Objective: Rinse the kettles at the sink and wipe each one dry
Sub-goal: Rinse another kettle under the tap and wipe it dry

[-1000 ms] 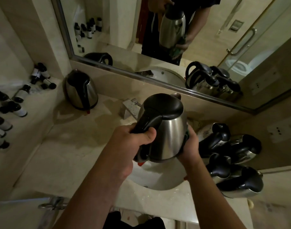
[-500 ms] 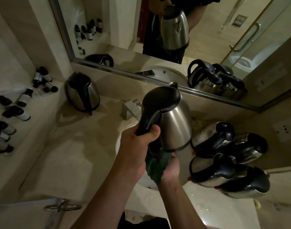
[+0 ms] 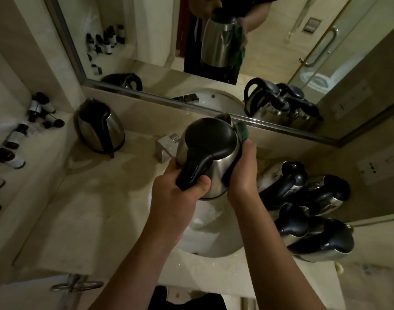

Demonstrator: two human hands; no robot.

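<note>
Kettle (image 3: 208, 157) handle within curled left-hand fingers (image 3: 205, 183); right hand (image 3: 244, 173) fingers hidden behind.

— What lines the ledge at the left edge?
— Small dark-capped bottles (image 3: 15, 139), some lying down.
— And higher up?
— A framed mirror (image 3: 147, 41) reflecting a glass door (image 3: 339, 48). At the lower left, a metal ring (image 3: 76, 285).

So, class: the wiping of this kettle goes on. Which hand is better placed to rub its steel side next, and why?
The right hand: it presses the green cloth against the kettle. The left hand grips the handle, held over the sink.
</note>
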